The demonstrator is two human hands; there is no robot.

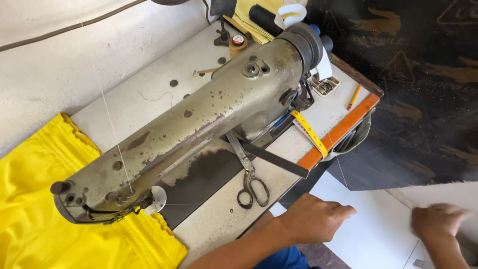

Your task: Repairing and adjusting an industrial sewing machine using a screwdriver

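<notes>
Left hand (pixel 314 218) palm-down on white sheet (pixel 368 234), fingers loosely curled, right hand (pixel 437 220) blurred beside it, fingers' spread unclear, scissors (pixel 250 172) on desk (pixel 224 214) nearby.

I see a rough whitewashed wall (pixel 64 60) along the far side, a dark cable (pixel 69 27) running across it. Up and left of my grip stands a pale, scuffed worktable (pixel 149 94) with an orange front edge (pixel 343 130). Above my grip, to the right, a dark printed sheet (pixel 423 99) covers the ground. Light is bright, even daylight.
</notes>
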